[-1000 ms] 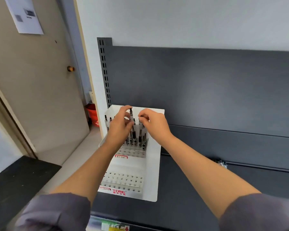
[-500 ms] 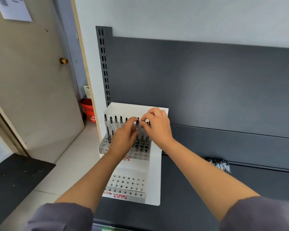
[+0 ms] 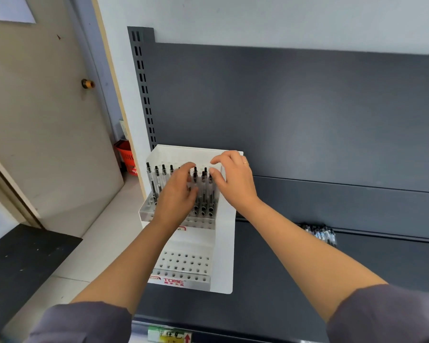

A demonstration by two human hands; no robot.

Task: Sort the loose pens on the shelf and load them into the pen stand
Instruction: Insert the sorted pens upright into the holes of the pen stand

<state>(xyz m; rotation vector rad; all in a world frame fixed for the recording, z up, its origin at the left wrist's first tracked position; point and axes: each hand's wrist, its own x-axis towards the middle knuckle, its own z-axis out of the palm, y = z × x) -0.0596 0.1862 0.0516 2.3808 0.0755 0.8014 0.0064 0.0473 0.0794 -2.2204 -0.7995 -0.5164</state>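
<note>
With my right hand (image 3: 235, 181) open and empty and my left hand (image 3: 176, 196) curled among clear black-capped plastic pens (image 3: 203, 189), its hold unclear, I'd seat each upright in the far row of the white perforated plastic pen stand (image 3: 223, 243).

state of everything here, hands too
pen stand, upright on the shelf
upper tier pens, standing upright in holes
lower tier, holes empty
loose pens, lying bundled on the shelf
left hand, fingers curled over standing pens, grip unclear
right hand, fingers relaxed, holding nothing

Beige door (image 3: 47, 125) with brass knob (image 3: 87, 83); red basket (image 3: 125, 155) on the floor beyond.
</note>
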